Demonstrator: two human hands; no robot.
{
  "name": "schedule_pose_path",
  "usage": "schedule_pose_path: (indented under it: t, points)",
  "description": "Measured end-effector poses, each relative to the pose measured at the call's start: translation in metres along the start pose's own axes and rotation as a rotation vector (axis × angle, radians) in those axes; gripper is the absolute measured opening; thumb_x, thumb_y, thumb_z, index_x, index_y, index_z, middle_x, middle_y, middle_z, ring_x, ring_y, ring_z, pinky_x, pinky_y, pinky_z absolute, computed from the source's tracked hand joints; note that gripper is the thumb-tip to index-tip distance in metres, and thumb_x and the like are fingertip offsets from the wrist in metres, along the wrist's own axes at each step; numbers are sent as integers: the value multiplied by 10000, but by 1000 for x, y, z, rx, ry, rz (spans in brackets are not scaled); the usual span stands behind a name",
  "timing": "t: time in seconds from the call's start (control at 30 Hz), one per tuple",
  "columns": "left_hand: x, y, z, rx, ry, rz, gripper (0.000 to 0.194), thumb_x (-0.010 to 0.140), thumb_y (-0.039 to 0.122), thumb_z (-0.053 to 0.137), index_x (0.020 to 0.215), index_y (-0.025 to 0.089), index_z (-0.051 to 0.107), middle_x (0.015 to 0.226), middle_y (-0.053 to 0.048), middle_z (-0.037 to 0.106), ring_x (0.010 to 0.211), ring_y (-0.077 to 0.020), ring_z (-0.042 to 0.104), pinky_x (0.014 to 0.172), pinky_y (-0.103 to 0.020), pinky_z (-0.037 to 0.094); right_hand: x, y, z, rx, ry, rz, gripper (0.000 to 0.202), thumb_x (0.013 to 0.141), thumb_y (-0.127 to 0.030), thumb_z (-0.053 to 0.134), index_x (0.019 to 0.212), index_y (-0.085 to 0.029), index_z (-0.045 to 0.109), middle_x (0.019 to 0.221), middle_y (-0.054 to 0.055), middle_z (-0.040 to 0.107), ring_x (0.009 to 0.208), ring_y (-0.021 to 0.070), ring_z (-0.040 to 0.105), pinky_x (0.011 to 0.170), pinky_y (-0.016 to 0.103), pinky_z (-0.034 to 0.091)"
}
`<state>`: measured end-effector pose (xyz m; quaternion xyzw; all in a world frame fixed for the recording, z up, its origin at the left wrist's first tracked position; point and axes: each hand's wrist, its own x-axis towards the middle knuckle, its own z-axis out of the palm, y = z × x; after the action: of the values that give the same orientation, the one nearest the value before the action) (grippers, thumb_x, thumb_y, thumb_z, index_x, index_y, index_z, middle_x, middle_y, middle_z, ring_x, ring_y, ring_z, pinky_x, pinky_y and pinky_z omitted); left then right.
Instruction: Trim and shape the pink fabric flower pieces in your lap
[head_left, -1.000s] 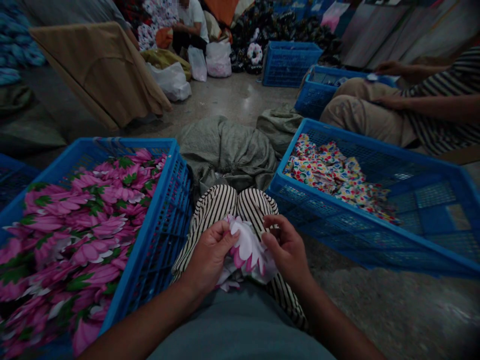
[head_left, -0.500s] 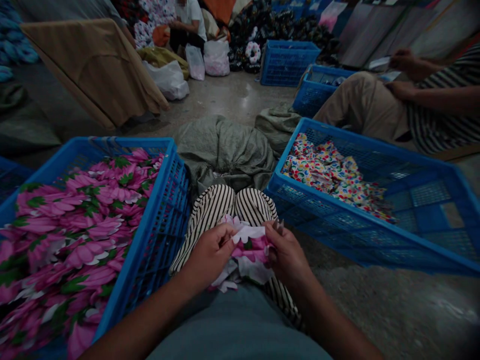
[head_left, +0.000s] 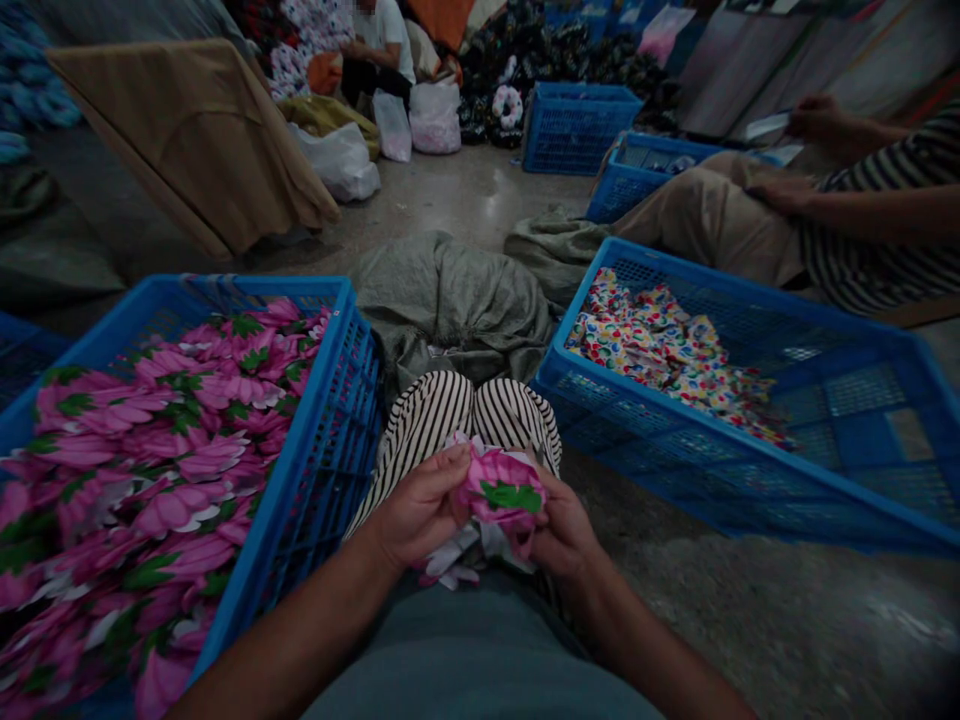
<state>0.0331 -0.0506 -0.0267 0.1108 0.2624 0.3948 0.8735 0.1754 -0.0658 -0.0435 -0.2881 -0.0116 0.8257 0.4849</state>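
Note:
Over my lap, a pink fabric flower piece [head_left: 504, 488] with a green centre is stretched between my two hands. The fingers of my left hand [head_left: 421, 508] pinch its left edge. My right hand [head_left: 564, 522] is closed on its right side, and several of those fingertips are hidden behind the cloth. More white and pink fabric pieces [head_left: 456, 558] lie loosely on my lap just beneath. To my left, a blue crate [head_left: 346, 300] is heaped with similar pink, green and white fabric flower pieces [head_left: 176, 450].
On the right, another blue crate [head_left: 750, 295] contains colourful patterned fabric pieces [head_left: 667, 340]. Grey-green sacks [head_left: 450, 290] lie beyond my knees. A seated person in a striped top [head_left: 885, 220] is at right. A brown-draped table [head_left: 187, 130] stands at left.
The fabric flower has been turned so its pink face and green centre now show upward. A small pointed metal tool seen at my right hand before is now out of sight.

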Motion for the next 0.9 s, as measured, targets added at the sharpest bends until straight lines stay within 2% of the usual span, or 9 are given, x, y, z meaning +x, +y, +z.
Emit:
schedule_pose_path:
  t: [0.1, 0.17, 0.27, 0.47, 0.6, 0.67, 0.77, 0.83, 0.9]
  points:
    - [3, 2, -6, 66, 54, 63, 37, 748, 132, 600, 746, 114, 632, 677, -22, 653, 611, -100, 604, 645, -198, 478, -5, -7, 5, -127, -11, -69, 290, 626, -360, 741, 794, -171, 600, 404, -107, 393, 313, 10, 176, 309, 120, 228]
    - [4, 4, -7, 49, 107, 100, 64, 769, 153, 579, 760, 120, 633, 685, -25, 662, 629, -113, 617, 654, -216, 487, -7, -7, 4, -284, -49, -100, 346, 625, -319, 743, 896, -168, 588, 469, -87, 453, 327, 11, 234, 318, 125, 232]
    - [6, 7, -7, -6, 120, 78, 137, 810, 190, 522, 815, 120, 639, 709, -42, 680, 684, -146, 638, 724, -277, 493, -7, -2, -3, -450, -62, -88, 305, 648, -242, 722, 897, -168, 562, 501, -82, 453, 331, 15, 268, 315, 132, 199]
    - [3, 8, -2, -128, -21, -109, 304, 859, 310, 423, 854, 103, 645, 697, -56, 685, 711, -157, 646, 758, -281, 479, -5, -3, 1, -136, -37, -10, 214, 656, -196, 707, 701, -168, 500, 419, -132, 292, 344, 3, 98, 336, 118, 183]
    - [-7, 6, 6, -38, -73, -175, 336, 820, 393, 470, 940, 122, 629, 808, -84, 689, 807, -212, 646, 755, -342, 483, -5, 4, 14, -87, -78, 130, 220, 628, -187, 705, 707, -180, 500, 389, -133, 312, 336, 9, 82, 319, 114, 181]
    - [-12, 5, 9, 0, -48, -169, 319, 791, 408, 512, 932, 145, 626, 811, -81, 687, 777, -221, 649, 713, -357, 496, -2, 14, 17, -140, -70, 175, 210, 633, -208, 686, 744, -183, 509, 389, -128, 349, 322, 9, 93, 302, 119, 174]
    - [-18, 12, 5, -10, 35, -124, 242, 754, 377, 577, 787, 147, 645, 666, -46, 671, 585, -156, 628, 552, -262, 504, 7, 26, 16, -315, 34, 61, 205, 645, -206, 645, 790, -182, 502, 411, -105, 441, 296, 15, 192, 292, 119, 182]
    - [-26, 29, -4, 3, 128, -28, 218, 730, 355, 614, 644, 156, 633, 525, 2, 622, 386, -77, 519, 387, -169, 427, 10, 24, 10, -440, 109, -44, 201, 652, -170, 609, 806, -189, 481, 421, -100, 472, 290, 23, 237, 288, 116, 172]
    - [-40, 58, -16, 87, 260, 162, 236, 722, 358, 623, 563, 184, 605, 443, 49, 566, 269, -27, 365, 284, -131, 318, 8, 13, 2, -493, 141, -105, 194, 660, -156, 579, 811, -199, 464, 420, -108, 464, 283, 26, 230, 283, 119, 165]
